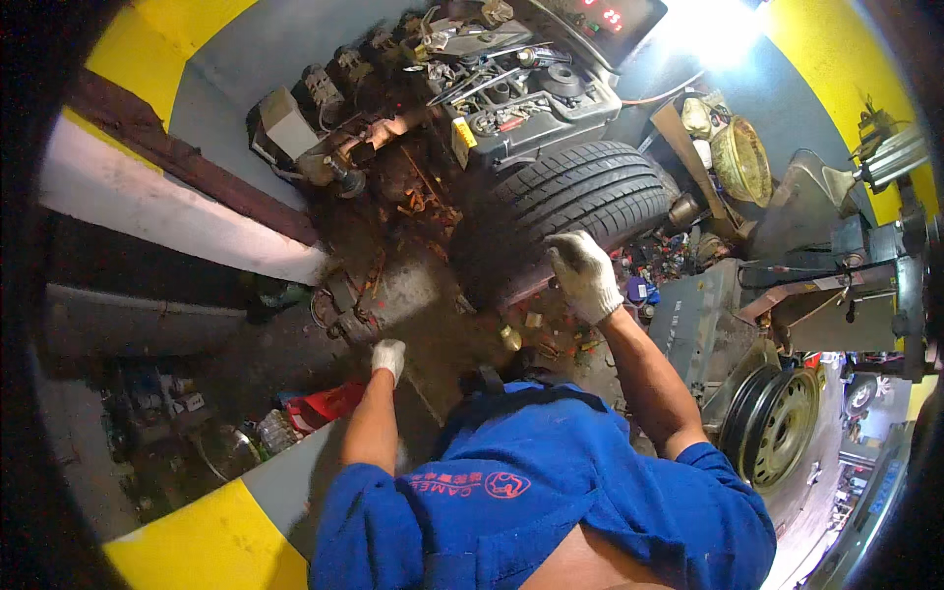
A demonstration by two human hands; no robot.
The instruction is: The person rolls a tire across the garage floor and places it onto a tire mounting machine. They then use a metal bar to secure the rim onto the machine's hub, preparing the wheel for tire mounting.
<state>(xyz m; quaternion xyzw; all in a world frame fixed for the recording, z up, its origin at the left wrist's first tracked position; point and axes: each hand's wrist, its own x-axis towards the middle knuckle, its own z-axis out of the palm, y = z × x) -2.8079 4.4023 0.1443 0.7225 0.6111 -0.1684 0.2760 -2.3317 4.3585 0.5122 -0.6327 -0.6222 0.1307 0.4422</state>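
A black tyre (590,192) with a grooved tread stands upright in front of me, its left side lost in dark shadow. My right hand (582,275), in a white knit glove, is at the tyre's near edge with its fingers curled in. Whether it touches the rubber, and what it may hold, I cannot make out. Lower and to the left, my left hand (389,360) hangs over the dark floor, also gloved in white. Its fingers are hidden from this angle.
Behind the tyre, a machine's grey tool tray (536,98) is cluttered with metal tools. A yellowish basin (739,162) stands at right, above a grey metal cabinet (688,324). Wheel rims (787,423) lean at lower right. Debris (546,339) litters the floor; a red bag (324,405) lies left.
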